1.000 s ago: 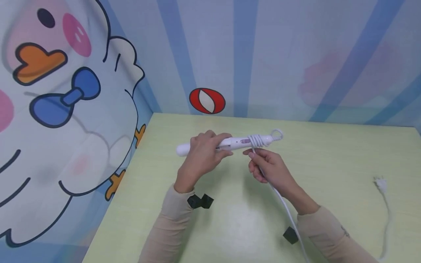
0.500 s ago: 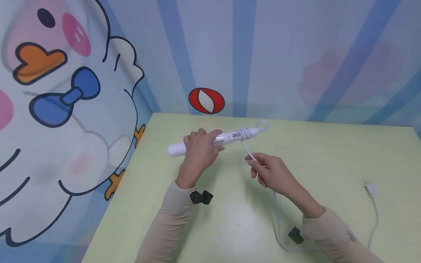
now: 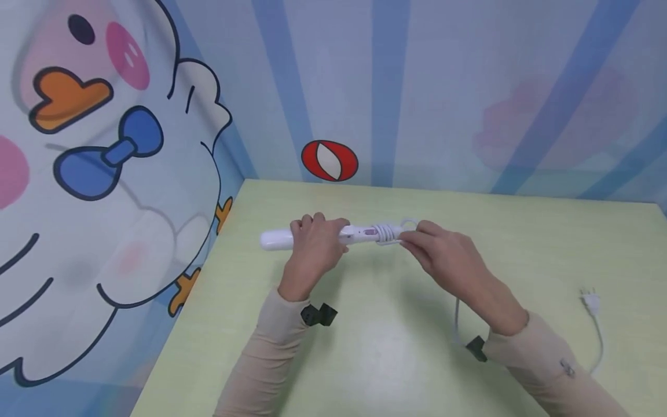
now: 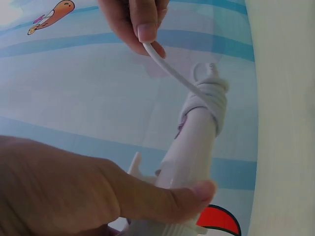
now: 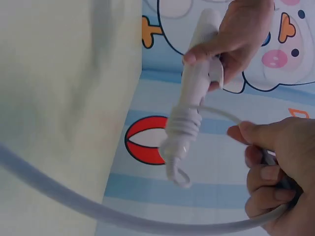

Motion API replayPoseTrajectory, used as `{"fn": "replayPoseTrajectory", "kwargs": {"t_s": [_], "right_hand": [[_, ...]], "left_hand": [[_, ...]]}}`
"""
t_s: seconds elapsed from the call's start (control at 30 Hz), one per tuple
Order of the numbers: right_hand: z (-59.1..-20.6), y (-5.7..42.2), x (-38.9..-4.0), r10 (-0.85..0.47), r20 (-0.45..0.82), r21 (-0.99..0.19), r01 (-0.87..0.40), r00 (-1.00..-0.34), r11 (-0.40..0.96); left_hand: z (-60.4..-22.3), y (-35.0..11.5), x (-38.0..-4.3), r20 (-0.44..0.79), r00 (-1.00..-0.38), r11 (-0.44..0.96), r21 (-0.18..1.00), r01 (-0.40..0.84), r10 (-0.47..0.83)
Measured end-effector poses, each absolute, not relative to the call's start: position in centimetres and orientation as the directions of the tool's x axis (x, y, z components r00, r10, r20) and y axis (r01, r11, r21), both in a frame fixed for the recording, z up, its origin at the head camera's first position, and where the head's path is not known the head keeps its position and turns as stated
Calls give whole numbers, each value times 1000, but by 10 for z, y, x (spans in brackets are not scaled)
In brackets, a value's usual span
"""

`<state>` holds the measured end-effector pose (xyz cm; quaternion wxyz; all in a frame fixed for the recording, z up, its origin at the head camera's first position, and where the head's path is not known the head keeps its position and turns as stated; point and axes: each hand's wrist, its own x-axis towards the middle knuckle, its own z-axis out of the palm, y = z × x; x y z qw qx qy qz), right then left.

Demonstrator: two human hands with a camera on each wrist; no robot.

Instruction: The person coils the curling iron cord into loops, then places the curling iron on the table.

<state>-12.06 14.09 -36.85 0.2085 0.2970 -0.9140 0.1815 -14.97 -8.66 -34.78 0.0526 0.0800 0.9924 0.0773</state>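
My left hand point(image 3: 315, 246) grips a white curling iron point(image 3: 278, 240) round its middle and holds it level above the table. In the left wrist view the thumb point(image 4: 187, 201) lies across the body beside a small lever. Several turns of white cord point(image 5: 183, 123) are wound round the handle end, near a small loop. My right hand point(image 3: 453, 260) is beside that end and pinches the cord between thumb and forefinger. In the right wrist view its other fingers are curled, with more cord running out below them.
The cord's two-pin plug point(image 3: 590, 302) lies on the pale yellow-green table point(image 3: 365, 359) at the right. A wall with a printed cartoon bird point(image 3: 156, 260) stands at the left, and a striped blue wall point(image 3: 438, 104) closes off the back.
The right hand first draws the cord down and away from the handle, then rises to the handle end. The iron shifts left, tilts, and levels again. The plug has slid slightly left.
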Motion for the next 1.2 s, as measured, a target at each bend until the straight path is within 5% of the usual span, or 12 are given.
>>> {"fn": "replayPoseTrajectory", "kwargs": {"t_s": [0.13,0.53,0.83,1.2], "right_hand": [[-368,145,-130,-507,557,-127,-671,-658,731],[-367,158,-148,-588,509,-245,-760,-629,602],[-369,167,-156,-606,423,-487,-733,-673,475],[-385,166,-160,-517,347,-740,-567,-782,361]], "left_hand": [[-347,-88,-147,-147,-963,968,145,204,225],[-344,-93,-140,-245,-848,879,216,424,469],[-341,-98,-141,-215,-764,781,329,530,609],[-335,-101,-146,-43,-734,660,475,582,678]]}}
